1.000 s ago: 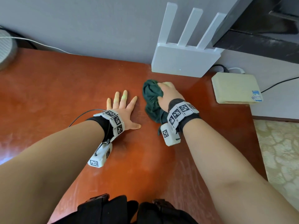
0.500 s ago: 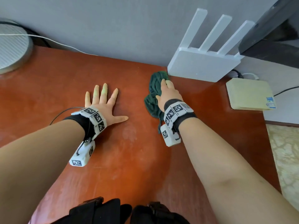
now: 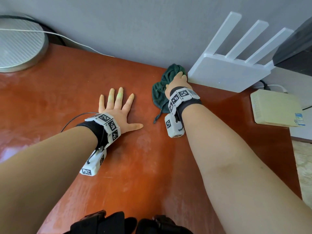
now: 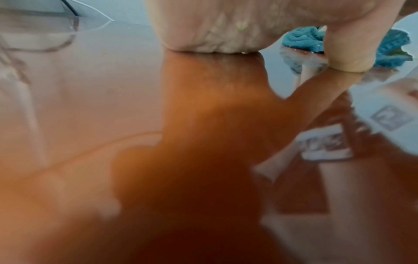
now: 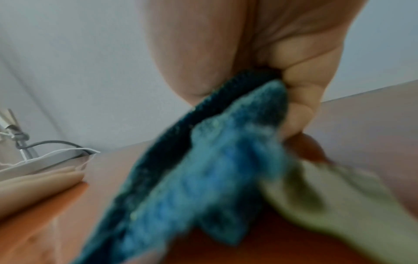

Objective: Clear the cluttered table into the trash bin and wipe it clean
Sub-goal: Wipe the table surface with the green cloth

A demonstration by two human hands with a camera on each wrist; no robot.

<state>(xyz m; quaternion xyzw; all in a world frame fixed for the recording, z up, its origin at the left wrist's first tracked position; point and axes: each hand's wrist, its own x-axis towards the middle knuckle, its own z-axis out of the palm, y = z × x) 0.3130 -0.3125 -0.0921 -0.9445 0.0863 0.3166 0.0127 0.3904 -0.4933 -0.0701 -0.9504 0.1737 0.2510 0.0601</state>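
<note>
A dark green cloth (image 3: 160, 88) lies bunched on the red-brown table (image 3: 67, 98), up against the back wall beside the router. My right hand (image 3: 178, 80) grips the cloth and presses it onto the table; in the right wrist view the fingers (image 5: 296, 110) curl round the cloth (image 5: 203, 160). My left hand (image 3: 118, 105) lies flat on the table with its fingers spread, to the left of the cloth and apart from it. In the left wrist view the palm (image 4: 214, 26) rests on the glossy table, with the cloth (image 4: 303, 38) behind the thumb.
A white router (image 3: 229, 71) with three antennas stands at the back right, touching distance from the cloth. A cream box (image 3: 276, 107) sits at the right edge. A round grey disc (image 3: 18, 44) with a white cable lies at the back left. Patterned floor shows right of the table.
My right hand has pushed the cloth away from me across the table, up to the wall next to the router. The left hand has stayed flat on the table.
</note>
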